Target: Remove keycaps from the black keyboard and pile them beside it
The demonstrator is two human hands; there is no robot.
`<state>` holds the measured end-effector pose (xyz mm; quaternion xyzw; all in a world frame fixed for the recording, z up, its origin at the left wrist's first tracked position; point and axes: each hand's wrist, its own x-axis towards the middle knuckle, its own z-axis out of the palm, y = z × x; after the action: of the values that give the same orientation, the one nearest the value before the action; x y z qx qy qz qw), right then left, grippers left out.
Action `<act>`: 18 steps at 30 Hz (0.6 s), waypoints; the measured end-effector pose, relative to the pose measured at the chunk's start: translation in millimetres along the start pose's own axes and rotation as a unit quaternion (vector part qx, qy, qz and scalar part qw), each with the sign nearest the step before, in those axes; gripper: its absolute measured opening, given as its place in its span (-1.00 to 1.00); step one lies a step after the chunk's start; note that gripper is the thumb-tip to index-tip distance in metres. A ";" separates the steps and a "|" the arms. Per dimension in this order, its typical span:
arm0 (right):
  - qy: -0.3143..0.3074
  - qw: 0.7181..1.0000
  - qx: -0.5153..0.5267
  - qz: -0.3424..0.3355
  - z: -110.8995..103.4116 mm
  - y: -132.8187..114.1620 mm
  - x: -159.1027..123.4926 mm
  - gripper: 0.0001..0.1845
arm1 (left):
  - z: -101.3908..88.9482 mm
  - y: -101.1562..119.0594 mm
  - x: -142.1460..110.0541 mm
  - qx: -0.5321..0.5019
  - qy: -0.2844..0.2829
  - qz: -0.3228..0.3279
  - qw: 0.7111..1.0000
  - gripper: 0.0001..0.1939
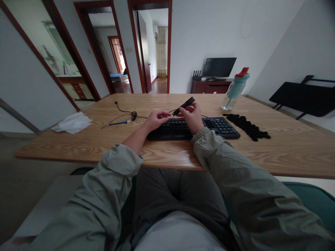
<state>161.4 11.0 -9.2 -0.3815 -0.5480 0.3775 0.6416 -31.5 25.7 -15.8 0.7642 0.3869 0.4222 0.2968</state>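
Apparently, the right hand point(193, 117) pinches a slim black object point(184, 106), tilted perhaps so its lower end meets the left hand point(157, 120), half curled, its hold unclear; the keyboard point(170, 131) lies beneath, near the table's point(167, 153) front edge.

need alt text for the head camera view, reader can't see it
A person's right hand holds a slim black object over a black keyboard on a wooden table, left hand close by. Small black pieces and a bottle are at right; a cable, blue tool and white sheets at left.
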 end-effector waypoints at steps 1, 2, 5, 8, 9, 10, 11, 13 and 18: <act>0.000 1.000 0.001 -0.002 0.0 -0.1 0.1 -0.51 | 0.2 0.9 -0.2 -0.004 -0.002 0.001 1.000 -0.67; -0.001 1.000 0.002 -0.003 -0.1 0.0 0.2 -0.52 | 0.5 1.8 -0.5 -0.007 -0.004 0.002 1.000 -0.67; -0.005 1.000 -0.002 -0.004 -1.0 0.3 0.5 -0.54 | 0.9 4.5 -1.1 -0.007 0.002 0.002 1.000 -0.67; -0.014 1.000 -0.005 -0.004 -1.9 0.5 0.2 -0.54 | -1.6 6.2 -1.6 0.008 0.020 -0.002 1.000 -0.67; -0.016 1.000 -0.004 0.000 -2.1 0.5 0.0 -0.54 | -3.5 6.4 -1.8 0.010 0.030 -0.003 0.999 -0.67; -0.019 1.000 -0.003 0.005 -2.3 0.6 -0.3 -0.53 | -5.8 6.4 -2.0 0.013 0.041 -0.004 0.999 -0.67; -0.024 1.000 -0.003 0.011 -2.5 0.7 -0.5 -0.53 | -8.5 6.1 -2.3 0.018 0.053 -0.006 0.998 -0.66; -0.040 0.999 -0.014 0.020 -3.0 1.6 -0.4 -0.55 | -13.9 5.4 -2.9 0.043 0.072 -0.011 0.996 -0.66; -0.076 0.994 -0.068 0.025 -5.1 8.0 3.1 -0.65 | -19.3 4.1 -4.3 0.137 0.027 -0.001 0.990 -0.71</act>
<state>166.2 16.8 -15.7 -0.4080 -0.6101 0.3829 0.5610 -48.5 22.4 -5.4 0.7855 0.4498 0.3854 0.1794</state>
